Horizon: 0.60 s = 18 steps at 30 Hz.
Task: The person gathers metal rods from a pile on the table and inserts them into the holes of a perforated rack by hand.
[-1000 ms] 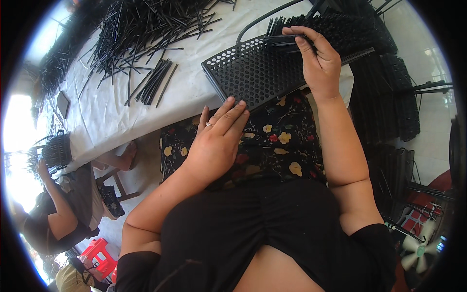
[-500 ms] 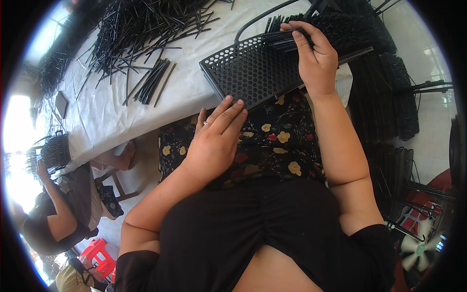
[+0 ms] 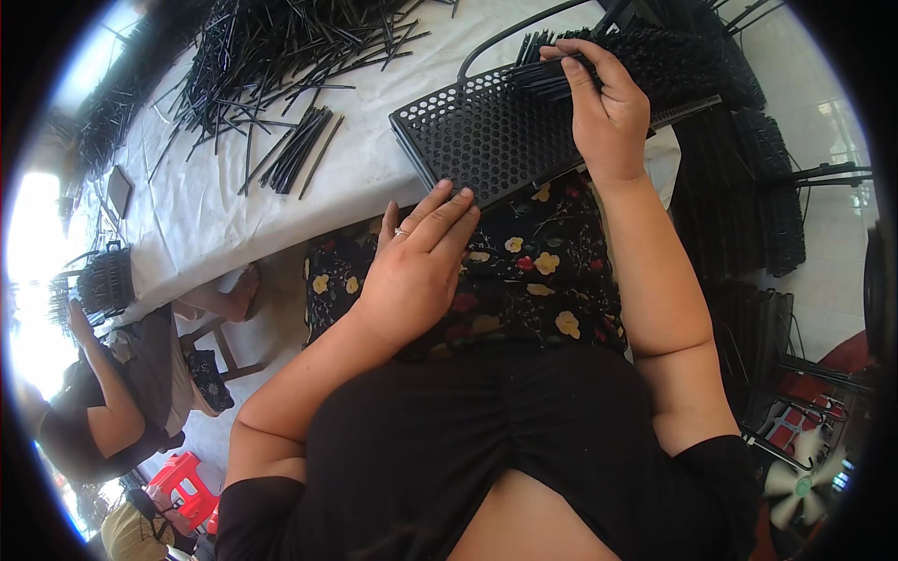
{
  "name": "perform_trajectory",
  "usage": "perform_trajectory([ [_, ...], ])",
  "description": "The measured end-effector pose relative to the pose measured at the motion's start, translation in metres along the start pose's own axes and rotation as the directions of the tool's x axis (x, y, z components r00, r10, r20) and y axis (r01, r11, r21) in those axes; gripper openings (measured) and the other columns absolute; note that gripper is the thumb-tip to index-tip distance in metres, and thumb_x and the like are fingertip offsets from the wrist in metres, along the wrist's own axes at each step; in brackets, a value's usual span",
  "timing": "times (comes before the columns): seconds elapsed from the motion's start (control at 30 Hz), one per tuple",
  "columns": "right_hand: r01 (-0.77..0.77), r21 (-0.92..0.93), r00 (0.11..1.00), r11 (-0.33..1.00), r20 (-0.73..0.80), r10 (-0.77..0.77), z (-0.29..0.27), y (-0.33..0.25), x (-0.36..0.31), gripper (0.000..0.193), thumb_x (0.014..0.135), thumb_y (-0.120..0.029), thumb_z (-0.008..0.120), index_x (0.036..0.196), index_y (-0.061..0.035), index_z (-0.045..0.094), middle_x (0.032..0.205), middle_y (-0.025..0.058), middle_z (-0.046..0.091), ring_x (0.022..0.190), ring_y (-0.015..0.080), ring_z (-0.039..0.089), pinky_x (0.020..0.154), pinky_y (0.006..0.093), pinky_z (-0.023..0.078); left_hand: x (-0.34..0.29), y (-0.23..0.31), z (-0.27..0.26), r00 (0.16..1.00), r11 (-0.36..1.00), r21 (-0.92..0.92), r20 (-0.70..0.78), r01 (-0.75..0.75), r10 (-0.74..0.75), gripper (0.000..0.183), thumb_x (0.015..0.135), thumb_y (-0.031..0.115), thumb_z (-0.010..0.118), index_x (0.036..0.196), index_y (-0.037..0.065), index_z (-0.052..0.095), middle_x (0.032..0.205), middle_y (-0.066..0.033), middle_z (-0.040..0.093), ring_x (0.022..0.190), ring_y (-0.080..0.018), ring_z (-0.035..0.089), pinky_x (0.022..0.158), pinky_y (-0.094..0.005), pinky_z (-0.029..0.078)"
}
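A black perforated plastic panel (image 3: 496,131), with rows of round holes and a slim curved handle (image 3: 496,37), lies tilted over the table edge and above my lap. My left hand (image 3: 416,257) rests stretched fingers on its near left corner; the thumb stands apart, off the panel. At the far right of the panel, my right hand (image 3: 608,117) pinches a bunch of thin black strips (image 3: 544,82) between thumb and fingers. Their far ends bristle up past the panel's upper edge. Part of the bunch is hidden by my right fingers.
A heap of black strips (image 3: 271,56) covers the far left of the white-covered table (image 3: 365,178), with a small bundle (image 3: 297,150) nearer. Stacked black bristly panels (image 3: 739,187) stand right, above a fan (image 3: 803,486). A co-worker (image 3: 103,402) sits left near a red stool (image 3: 190,491).
Both hands keep nearly the same pose on the panel and strips. The view has shifted very slightly; the co-worker's arm at the left has moved a little.
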State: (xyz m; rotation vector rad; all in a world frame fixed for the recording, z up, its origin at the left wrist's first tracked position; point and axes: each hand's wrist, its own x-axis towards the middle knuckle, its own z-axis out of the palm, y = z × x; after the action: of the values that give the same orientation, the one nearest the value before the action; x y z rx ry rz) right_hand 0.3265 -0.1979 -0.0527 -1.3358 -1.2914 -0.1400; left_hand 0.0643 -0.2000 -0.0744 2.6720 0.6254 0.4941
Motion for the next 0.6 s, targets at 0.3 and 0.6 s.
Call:
perform_trajectory([
  [0.3,0.128,-0.162,0.973,0.978,0.211,-0.093,0.009,0.002,0.016,0.016,0.093,-0.014,0.061,0.104,-0.0046,0.068,0.092,0.0111,0.072,0.084,0.0256,0.071,0.074,0.0301,0.054,0.000,-0.002,0.001,1.000,1.000,-0.026,-0.028,-0.010,0.009,0.044,0.081,0.002,0.063,0.125,0.008,0.061,0.138,-0.0070,0.052,0.136,-0.0263,0.042,0.108,-0.0560,0.034],
  [0.6,0.229,-0.601,0.963,0.766,0.256,-0.086,0.027,-0.020,0.036,0.030,0.086,-0.010,0.063,0.115,-0.0039,0.058,0.103,0.0147,0.067,0.106,0.0342,0.060,0.094,0.0480,0.042,-0.001,-0.004,0.002,0.999,1.000,0.025,-0.047,-0.018,0.019,0.039,0.083,0.003,0.062,0.122,0.010,0.063,0.136,-0.0037,0.055,0.135,-0.0228,0.044,0.110,-0.0566,0.030],
])
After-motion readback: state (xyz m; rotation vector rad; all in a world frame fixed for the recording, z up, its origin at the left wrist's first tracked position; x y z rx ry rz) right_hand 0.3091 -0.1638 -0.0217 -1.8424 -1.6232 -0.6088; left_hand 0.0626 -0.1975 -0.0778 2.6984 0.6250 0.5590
